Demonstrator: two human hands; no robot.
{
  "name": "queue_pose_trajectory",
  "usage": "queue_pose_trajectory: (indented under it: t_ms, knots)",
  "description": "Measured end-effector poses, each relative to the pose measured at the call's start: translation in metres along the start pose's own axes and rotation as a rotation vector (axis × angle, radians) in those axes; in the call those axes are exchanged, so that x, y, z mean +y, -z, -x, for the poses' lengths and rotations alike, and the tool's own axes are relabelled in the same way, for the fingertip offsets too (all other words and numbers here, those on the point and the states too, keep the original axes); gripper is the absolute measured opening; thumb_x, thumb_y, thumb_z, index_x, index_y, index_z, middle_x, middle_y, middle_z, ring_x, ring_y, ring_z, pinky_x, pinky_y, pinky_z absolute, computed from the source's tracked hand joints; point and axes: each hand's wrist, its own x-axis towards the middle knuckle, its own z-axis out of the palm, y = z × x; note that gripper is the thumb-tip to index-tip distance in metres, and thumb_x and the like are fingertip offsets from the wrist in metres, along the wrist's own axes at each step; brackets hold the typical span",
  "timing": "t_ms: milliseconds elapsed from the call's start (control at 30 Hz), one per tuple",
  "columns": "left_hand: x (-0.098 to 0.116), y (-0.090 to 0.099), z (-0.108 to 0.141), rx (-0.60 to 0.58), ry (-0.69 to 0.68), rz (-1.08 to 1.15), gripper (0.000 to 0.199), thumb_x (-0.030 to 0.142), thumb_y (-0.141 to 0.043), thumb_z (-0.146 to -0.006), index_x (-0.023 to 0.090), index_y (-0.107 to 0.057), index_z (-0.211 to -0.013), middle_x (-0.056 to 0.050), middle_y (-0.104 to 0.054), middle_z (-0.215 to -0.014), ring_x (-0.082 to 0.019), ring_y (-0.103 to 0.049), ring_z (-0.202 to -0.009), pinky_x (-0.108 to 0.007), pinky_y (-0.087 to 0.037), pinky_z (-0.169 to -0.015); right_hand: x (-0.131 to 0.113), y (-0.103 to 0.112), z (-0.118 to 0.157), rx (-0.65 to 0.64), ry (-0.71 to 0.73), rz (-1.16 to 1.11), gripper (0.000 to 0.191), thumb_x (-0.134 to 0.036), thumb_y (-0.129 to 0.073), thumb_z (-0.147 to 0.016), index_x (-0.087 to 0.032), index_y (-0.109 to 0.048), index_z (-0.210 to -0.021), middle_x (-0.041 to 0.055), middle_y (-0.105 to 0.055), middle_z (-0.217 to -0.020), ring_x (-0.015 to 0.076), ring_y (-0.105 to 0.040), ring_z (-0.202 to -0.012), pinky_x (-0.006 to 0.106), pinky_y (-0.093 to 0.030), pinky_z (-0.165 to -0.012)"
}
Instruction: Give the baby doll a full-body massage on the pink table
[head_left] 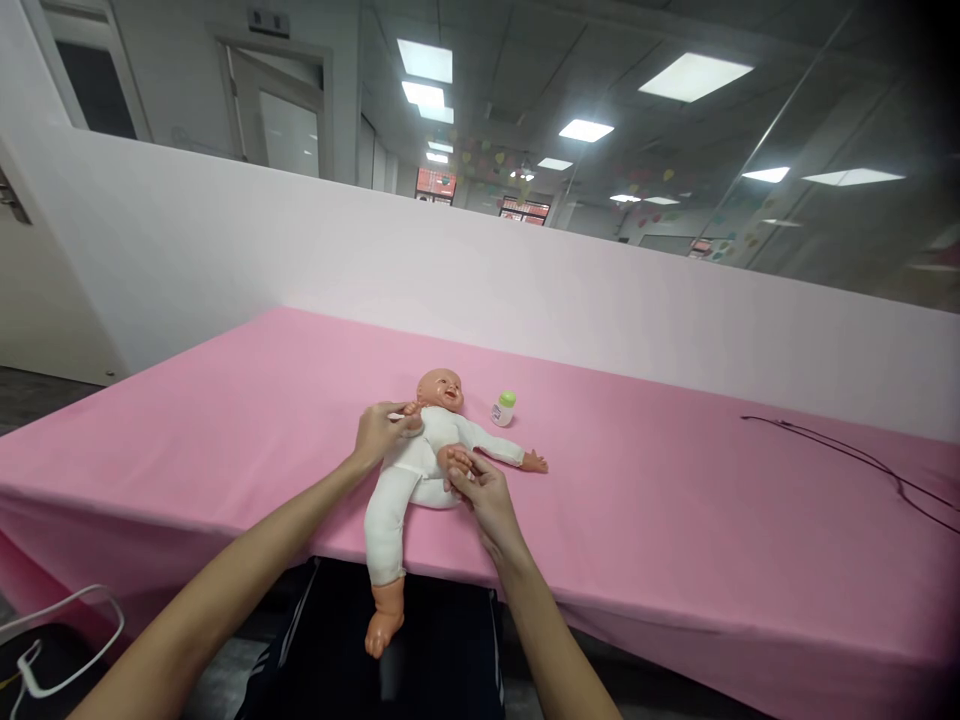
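A baby doll [435, 440] with a white cloth body and bare plastic head, hands and feet lies on its back on the pink-covered table [675, 500]. One of its legs hangs over the near edge; the other is bent up over its belly. My left hand [381, 432] is closed on the doll's arm near its small hand, beside the chest. With its fingers round the raised foot, my right hand [481, 492] holds the bent leg. The doll's other arm stretches out to the right. Just beyond that arm stands a small bottle [504, 408] with a green cap.
A thin black cable [832, 450] runs across the table's right side. Behind the table rises a white half-wall [465, 270] with glass above it. At the lower left, a white cable [75, 600] loops over a dark object beside the table.
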Motion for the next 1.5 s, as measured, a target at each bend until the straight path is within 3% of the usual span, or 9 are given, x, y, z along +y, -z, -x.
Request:
queue_pose_trajectory:
  t_ms: [233, 400, 633, 733, 867, 1000, 1200, 1333, 1500]
  knots:
    - [-0.043, 0.073, -0.023, 0.396, 0.345, 0.357, 0.031, 0.038, -0.089, -0.072, 0.014, -0.082, -0.091, -0.012, -0.081, -0.1, -0.032, -0.075, -0.101, -0.041, -0.057, -0.091, 0.024, 0.047, 0.114, -0.112, -0.115, 0.021, 0.045, -0.044, -0.095, -0.072, -0.023, -0.082, -0.11, 0.0123, -0.072, -0.124, 0.0137, -0.063, -0.066, 0.03, -0.054, -0.063]
    - [-0.058, 0.078, -0.018, 0.506, 0.518, 0.49, 0.033, 0.034, -0.091, -0.071, 0.012, -0.08, -0.092, -0.016, -0.08, -0.104, -0.029, -0.075, -0.101, -0.039, -0.058, -0.09, 0.05, 0.051, 0.143, -0.117, -0.112, -0.002, 0.043, -0.04, -0.098, -0.066, -0.027, -0.085, -0.105, 0.0105, -0.073, -0.124, 0.0238, -0.072, -0.092, 0.03, -0.059, -0.07]
    - [-0.008, 0.028, -0.019, 0.221, 0.066, 0.188, 0.028, 0.037, -0.081, -0.079, 0.017, -0.084, -0.098, -0.008, -0.082, -0.106, -0.03, -0.076, -0.102, -0.039, -0.059, -0.092, -0.013, 0.021, 0.058, -0.069, -0.025, 0.15, 0.044, -0.041, -0.093, -0.073, -0.023, -0.082, -0.111, 0.0103, -0.075, -0.114, 0.0202, -0.067, -0.082, 0.031, -0.055, -0.07]
    - [0.003, 0.006, -0.006, 0.039, 0.007, 0.039, 0.027, 0.036, -0.078, -0.082, 0.023, -0.085, -0.105, -0.005, -0.082, -0.109, -0.028, -0.078, -0.095, -0.036, -0.06, -0.083, -0.007, 0.009, 0.014, -0.039, 0.011, 0.115, 0.043, -0.04, -0.092, -0.072, -0.02, -0.081, -0.109, 0.0062, -0.074, -0.097, 0.0134, -0.059, -0.067, 0.026, -0.047, -0.062]
    - [-0.003, -0.002, 0.001, -0.02, 0.01, -0.034, 0.027, 0.037, -0.076, -0.084, 0.025, -0.085, -0.106, -0.005, -0.082, -0.108, -0.028, -0.078, -0.094, -0.036, -0.059, -0.082, 0.004, 0.001, -0.012, -0.013, 0.027, 0.055, 0.043, -0.042, -0.09, -0.074, -0.017, -0.08, -0.108, 0.0018, -0.068, -0.079, 0.0116, -0.055, -0.065, 0.023, -0.04, -0.058]
    - [-0.021, 0.023, -0.016, 0.045, 0.041, 0.091, 0.03, 0.043, -0.074, -0.086, 0.017, -0.084, -0.098, -0.011, -0.082, -0.106, -0.03, -0.075, -0.1, -0.038, -0.058, -0.088, -0.007, 0.009, 0.019, -0.021, 0.024, 0.065, 0.046, -0.041, -0.09, -0.076, -0.019, -0.078, -0.114, 0.0048, -0.072, -0.087, 0.0138, -0.06, -0.067, 0.024, -0.045, -0.059]
    - [-0.066, 0.081, -0.031, 0.34, 0.342, -0.021, 0.057, 0.042, -0.069, -0.087, 0.013, -0.065, -0.136, -0.016, -0.076, -0.117, -0.027, -0.074, -0.097, -0.034, -0.057, -0.08, 0.02, 0.057, 0.124, -0.262, -0.13, -0.112, 0.055, -0.055, -0.086, -0.08, -0.03, -0.075, -0.128, 0.0154, -0.05, -0.159, 0.0236, -0.075, -0.087, 0.033, -0.054, -0.067]
    - [-0.082, 0.101, -0.026, 0.175, 0.442, -0.27, 0.039, 0.041, -0.059, -0.093, 0.015, -0.071, -0.118, -0.013, -0.078, -0.104, -0.026, -0.073, -0.087, -0.034, -0.053, -0.074, 0.068, 0.082, 0.162, -0.412, -0.257, -0.349, 0.064, -0.064, -0.09, -0.068, -0.033, -0.078, -0.123, 0.0099, -0.044, -0.166, 0.0384, -0.06, -0.135, 0.047, -0.051, -0.103]
    - [-0.075, 0.107, -0.033, -0.055, 0.518, -0.668, 0.039, 0.052, -0.049, -0.095, 0.02, -0.069, -0.085, -0.014, -0.077, -0.092, -0.032, -0.071, -0.085, -0.038, -0.048, -0.072, 0.112, 0.084, 0.165, -0.325, -0.355, -0.607, 0.059, -0.068, -0.083, -0.074, -0.03, -0.081, -0.119, 0.0081, -0.056, -0.157, 0.0363, -0.051, -0.144, 0.051, -0.041, -0.116]
